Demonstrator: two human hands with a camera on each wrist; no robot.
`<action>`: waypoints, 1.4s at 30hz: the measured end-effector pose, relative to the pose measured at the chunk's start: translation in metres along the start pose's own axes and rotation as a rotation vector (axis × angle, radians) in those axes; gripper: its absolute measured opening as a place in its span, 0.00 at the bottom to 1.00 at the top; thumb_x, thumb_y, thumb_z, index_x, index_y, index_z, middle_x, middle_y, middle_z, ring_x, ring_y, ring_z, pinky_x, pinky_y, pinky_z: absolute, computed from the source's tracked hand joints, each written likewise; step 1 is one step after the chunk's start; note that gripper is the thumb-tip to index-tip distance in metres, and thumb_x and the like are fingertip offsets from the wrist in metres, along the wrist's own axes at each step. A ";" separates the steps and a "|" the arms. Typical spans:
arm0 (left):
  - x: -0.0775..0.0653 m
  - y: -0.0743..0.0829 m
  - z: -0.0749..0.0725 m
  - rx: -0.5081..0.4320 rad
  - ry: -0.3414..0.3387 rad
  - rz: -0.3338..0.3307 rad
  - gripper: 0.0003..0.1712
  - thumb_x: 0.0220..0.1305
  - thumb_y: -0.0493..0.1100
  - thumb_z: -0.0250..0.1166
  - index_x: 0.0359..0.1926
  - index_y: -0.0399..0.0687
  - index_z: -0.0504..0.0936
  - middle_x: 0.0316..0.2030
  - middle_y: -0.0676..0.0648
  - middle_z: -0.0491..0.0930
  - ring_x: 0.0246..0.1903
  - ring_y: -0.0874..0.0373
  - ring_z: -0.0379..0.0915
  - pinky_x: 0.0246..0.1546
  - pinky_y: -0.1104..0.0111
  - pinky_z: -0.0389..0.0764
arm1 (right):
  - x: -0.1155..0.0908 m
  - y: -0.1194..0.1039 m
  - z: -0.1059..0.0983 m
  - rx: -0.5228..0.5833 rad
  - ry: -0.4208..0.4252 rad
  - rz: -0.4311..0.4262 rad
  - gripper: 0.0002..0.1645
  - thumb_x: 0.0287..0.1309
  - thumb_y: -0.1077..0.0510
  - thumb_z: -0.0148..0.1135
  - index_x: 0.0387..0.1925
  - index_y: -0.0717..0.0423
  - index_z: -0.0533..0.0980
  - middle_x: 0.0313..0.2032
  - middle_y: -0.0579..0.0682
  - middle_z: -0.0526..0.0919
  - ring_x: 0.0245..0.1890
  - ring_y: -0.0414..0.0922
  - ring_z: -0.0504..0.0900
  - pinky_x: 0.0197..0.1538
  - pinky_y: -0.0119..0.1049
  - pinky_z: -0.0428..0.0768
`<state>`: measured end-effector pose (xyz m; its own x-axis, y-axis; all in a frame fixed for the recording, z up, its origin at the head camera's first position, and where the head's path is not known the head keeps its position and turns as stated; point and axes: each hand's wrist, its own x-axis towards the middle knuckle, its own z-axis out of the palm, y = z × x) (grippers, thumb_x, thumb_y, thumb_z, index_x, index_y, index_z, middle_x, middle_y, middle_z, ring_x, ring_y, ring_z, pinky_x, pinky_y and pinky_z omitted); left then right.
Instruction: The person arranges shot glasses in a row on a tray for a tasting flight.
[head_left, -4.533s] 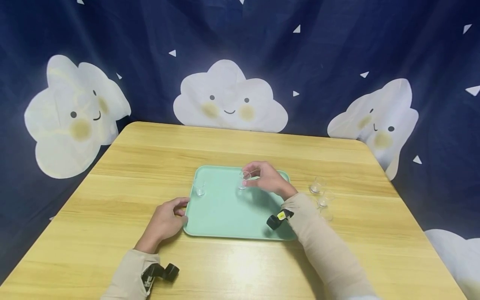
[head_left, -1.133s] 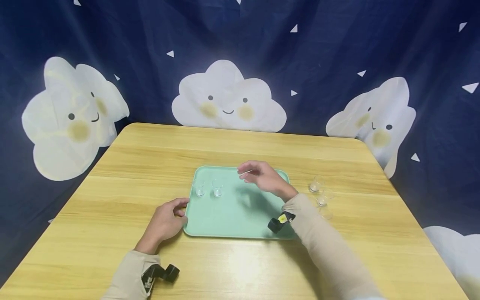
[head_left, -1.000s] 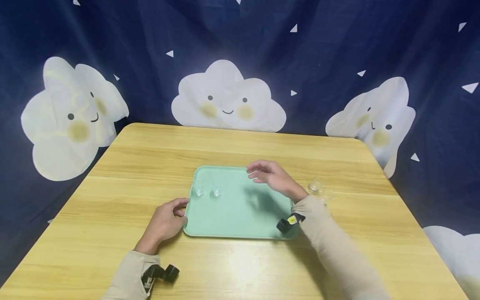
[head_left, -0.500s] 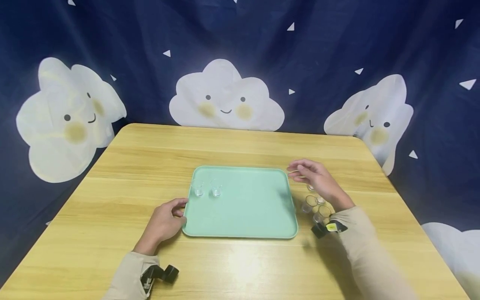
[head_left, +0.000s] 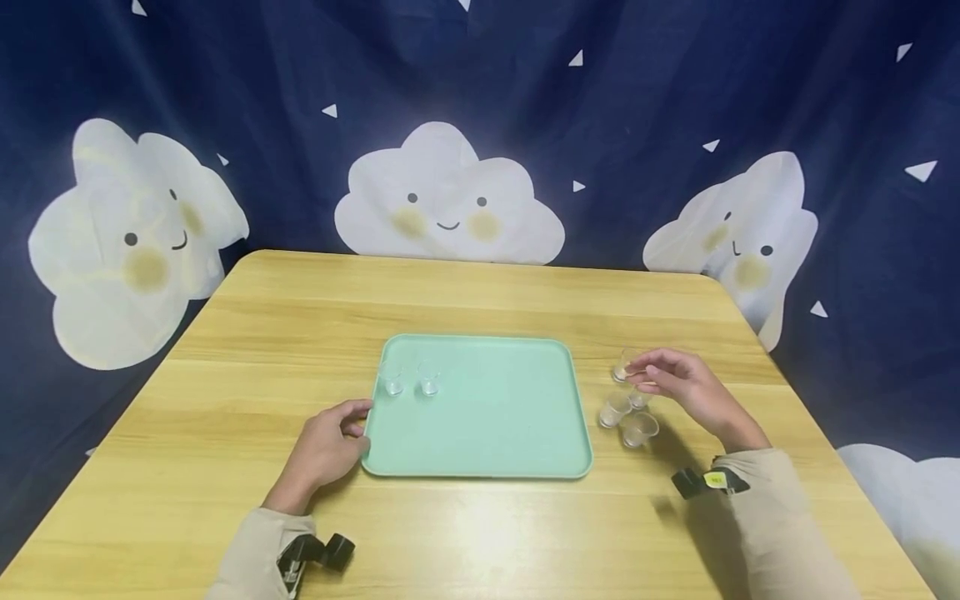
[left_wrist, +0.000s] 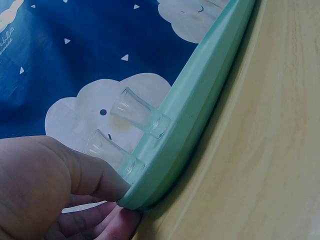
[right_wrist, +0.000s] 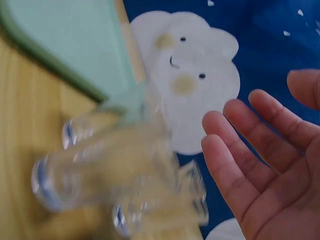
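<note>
Thumb above and fingers below, my left hand (head_left: 324, 446) pinches the left edge of a mint-green tray (head_left: 487, 465); the left wrist view shows the thumb at the rim. Two small clear glasses (head_left: 429, 381) stand upright side by side near the tray's far left corner. Right of the tray, several more small glasses (head_left: 639, 431) stand grouped on the table. My right hand (head_left: 693, 392) hovers over the far part of this group, holding nothing, and partly covers a glass. Its fingers (right_wrist: 225, 175) look extended and spread in the right wrist view, where the nearby glasses (right_wrist: 100, 175) are blurred.
The wooden table (head_left: 487, 533) extends around the tray on all sides. Beyond its far edge hangs a dark blue curtain (head_left: 630, 100) with cloud prints. Each beige sleeve carries a black wrist camera (head_left: 311, 554).
A glass was released on the tray beside the first. My right hand has since left the tray, moving right and lowering toward the grouped glasses. My left hand has stayed at the tray edge.
</note>
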<state>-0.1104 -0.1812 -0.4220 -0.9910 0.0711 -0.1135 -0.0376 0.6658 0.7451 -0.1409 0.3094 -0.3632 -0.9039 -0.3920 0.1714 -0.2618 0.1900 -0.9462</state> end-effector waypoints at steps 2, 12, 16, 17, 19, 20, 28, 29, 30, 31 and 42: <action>0.000 0.000 0.000 0.001 0.003 0.004 0.30 0.55 0.33 0.61 0.61 0.39 0.75 0.51 0.43 0.80 0.41 0.53 0.75 0.40 0.60 0.74 | -0.006 0.003 -0.003 -0.051 0.004 0.020 0.16 0.68 0.69 0.49 0.49 0.83 0.68 0.45 0.51 0.84 0.45 0.41 0.83 0.48 0.32 0.79; 0.000 0.000 0.001 0.002 0.011 0.008 0.29 0.54 0.32 0.61 0.61 0.38 0.75 0.51 0.43 0.80 0.41 0.53 0.75 0.40 0.61 0.75 | -0.024 0.016 -0.009 -0.119 -0.112 -0.030 0.15 0.59 0.76 0.54 0.48 0.82 0.69 0.44 0.61 0.82 0.45 0.43 0.83 0.47 0.29 0.78; 0.000 0.000 0.001 0.002 0.013 0.008 0.29 0.54 0.32 0.61 0.61 0.39 0.75 0.51 0.43 0.80 0.41 0.53 0.75 0.40 0.61 0.75 | -0.029 0.021 -0.010 -0.128 -0.147 -0.018 0.16 0.58 0.76 0.56 0.49 0.80 0.70 0.44 0.64 0.81 0.45 0.44 0.82 0.46 0.30 0.79; 0.000 0.000 0.001 0.003 0.012 0.008 0.29 0.54 0.32 0.61 0.61 0.39 0.75 0.51 0.43 0.80 0.41 0.54 0.75 0.40 0.61 0.74 | -0.030 0.023 -0.010 -0.132 -0.149 -0.006 0.16 0.58 0.75 0.57 0.49 0.79 0.70 0.44 0.65 0.80 0.45 0.44 0.82 0.45 0.30 0.79; 0.000 0.000 0.001 0.004 0.010 0.006 0.30 0.54 0.32 0.61 0.61 0.39 0.75 0.51 0.43 0.80 0.41 0.54 0.75 0.40 0.61 0.74 | -0.032 0.025 -0.009 -0.131 -0.161 0.012 0.17 0.57 0.75 0.58 0.48 0.78 0.71 0.43 0.63 0.80 0.45 0.43 0.82 0.45 0.30 0.79; 0.000 0.000 0.001 0.003 0.009 0.005 0.30 0.54 0.32 0.61 0.61 0.39 0.75 0.51 0.42 0.80 0.41 0.54 0.75 0.40 0.61 0.74 | -0.032 0.026 -0.009 -0.133 -0.171 0.014 0.17 0.56 0.75 0.59 0.48 0.77 0.71 0.43 0.61 0.81 0.45 0.42 0.81 0.46 0.30 0.78; 0.000 -0.001 0.002 0.008 0.017 0.012 0.29 0.54 0.32 0.61 0.61 0.39 0.75 0.51 0.43 0.80 0.41 0.54 0.75 0.40 0.61 0.74 | -0.032 0.029 -0.008 -0.087 -0.253 0.071 0.23 0.50 0.75 0.64 0.49 0.78 0.69 0.46 0.53 0.80 0.46 0.38 0.79 0.48 0.30 0.77; 0.000 -0.001 0.002 0.009 0.018 0.011 0.29 0.54 0.32 0.61 0.61 0.39 0.75 0.51 0.43 0.80 0.40 0.54 0.75 0.40 0.62 0.74 | -0.032 0.030 -0.008 -0.083 -0.256 0.081 0.23 0.50 0.75 0.65 0.49 0.77 0.69 0.45 0.53 0.80 0.45 0.37 0.79 0.48 0.31 0.78; 0.000 -0.001 0.002 0.010 0.018 0.010 0.29 0.54 0.32 0.61 0.61 0.39 0.76 0.51 0.43 0.80 0.40 0.54 0.75 0.40 0.62 0.74 | -0.031 0.030 -0.008 -0.080 -0.259 0.092 0.23 0.50 0.75 0.65 0.48 0.77 0.69 0.44 0.52 0.80 0.44 0.37 0.79 0.48 0.31 0.78; 0.000 -0.001 0.002 0.010 0.018 0.009 0.29 0.54 0.32 0.61 0.61 0.39 0.76 0.51 0.43 0.80 0.40 0.54 0.75 0.40 0.62 0.74 | -0.031 0.031 -0.008 -0.078 -0.261 0.101 0.23 0.49 0.75 0.65 0.48 0.77 0.69 0.43 0.51 0.80 0.43 0.37 0.79 0.47 0.31 0.78; 0.000 -0.001 0.001 0.009 0.017 0.012 0.29 0.54 0.32 0.61 0.61 0.39 0.75 0.51 0.43 0.80 0.41 0.54 0.75 0.40 0.61 0.74 | -0.030 0.030 -0.007 -0.149 -0.266 0.132 0.21 0.49 0.72 0.67 0.46 0.72 0.71 0.35 0.49 0.77 0.37 0.37 0.76 0.41 0.32 0.79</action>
<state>-0.1106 -0.1815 -0.4237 -0.9935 0.0662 -0.0929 -0.0244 0.6719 0.7402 -0.1239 0.3328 -0.3953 -0.8182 -0.5731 -0.0467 -0.2126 0.3769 -0.9015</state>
